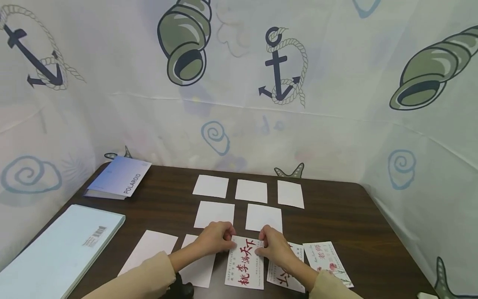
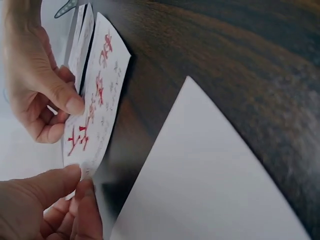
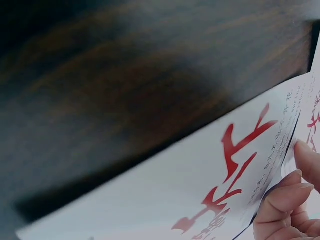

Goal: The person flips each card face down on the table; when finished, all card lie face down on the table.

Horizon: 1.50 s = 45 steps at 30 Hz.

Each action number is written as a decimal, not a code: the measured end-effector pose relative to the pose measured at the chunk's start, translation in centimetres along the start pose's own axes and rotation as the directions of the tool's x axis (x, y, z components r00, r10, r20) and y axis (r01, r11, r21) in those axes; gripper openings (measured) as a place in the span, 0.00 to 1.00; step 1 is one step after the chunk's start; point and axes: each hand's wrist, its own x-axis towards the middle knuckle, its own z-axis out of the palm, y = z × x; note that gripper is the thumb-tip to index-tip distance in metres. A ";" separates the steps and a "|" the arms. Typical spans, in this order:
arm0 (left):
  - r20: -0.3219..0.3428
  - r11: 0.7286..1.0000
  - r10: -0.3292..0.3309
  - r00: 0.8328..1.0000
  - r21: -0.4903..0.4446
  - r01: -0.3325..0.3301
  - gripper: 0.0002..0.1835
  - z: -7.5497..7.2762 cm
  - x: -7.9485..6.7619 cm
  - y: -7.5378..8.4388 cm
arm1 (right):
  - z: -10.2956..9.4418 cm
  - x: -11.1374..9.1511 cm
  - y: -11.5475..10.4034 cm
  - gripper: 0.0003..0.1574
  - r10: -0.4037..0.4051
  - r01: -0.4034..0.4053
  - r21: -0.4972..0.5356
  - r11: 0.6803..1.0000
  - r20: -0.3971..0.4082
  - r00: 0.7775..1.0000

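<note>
A white card with large red Chinese characters (image 1: 244,265) lies at the near middle of the table. My left hand (image 1: 215,238) pinches its upper left corner between thumb and fingers; in the left wrist view the thumb presses on the card's face. At the opposite edge, my right hand (image 1: 275,247) pinches the card near its upper right corner. Partly under the right forearm is a second red-lettered card (image 3: 215,185). Right of that lies a card with pink flowers (image 1: 328,261). Two blank white cards (image 1: 153,245) are on the left, one partly behind the left forearm.
Several blank white cards (image 1: 251,191) lie in two rows farther back on the dark wooden table (image 1: 336,211). A pale blue book-like item with a barcode (image 1: 56,249) is at the left edge, with a blue POLAROID folder (image 1: 121,176) behind it. Patterned fabric (image 1: 239,137) surrounds the table.
</note>
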 end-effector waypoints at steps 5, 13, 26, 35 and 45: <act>-0.038 0.999 0.002 0.999 0.051 0.000 0.09 0.4 0.2 0.0 | 0.0 -0.1 0.0 0.20 -0.023 0.023 -0.019 1.000 -0.014 1.000; -0.036 0.994 0.014 0.999 0.107 -0.010 0.08 0.1 0.3 0.7 | 1.2 -1.5 -1.2 0.16 -0.137 0.137 0.059 0.989 0.006 0.991; 0.132 0.948 -0.147 0.980 -0.263 0.178 0.07 -0.4 0.5 1.1 | 3.8 -2.1 -3.5 0.25 -0.152 0.153 0.091 0.984 -0.016 0.988; 0.267 0.863 -0.088 0.960 -0.460 0.207 0.10 -1.3 0.1 0.7 | 2.7 -2.5 -3.8 0.12 -0.118 0.108 0.256 0.961 0.025 0.993; 0.315 0.822 -0.041 0.948 -0.528 0.211 0.25 -1.4 -0.4 -0.1 | 0.1 -3.6 -3.9 0.15 -0.035 0.024 0.546 0.838 0.010 0.999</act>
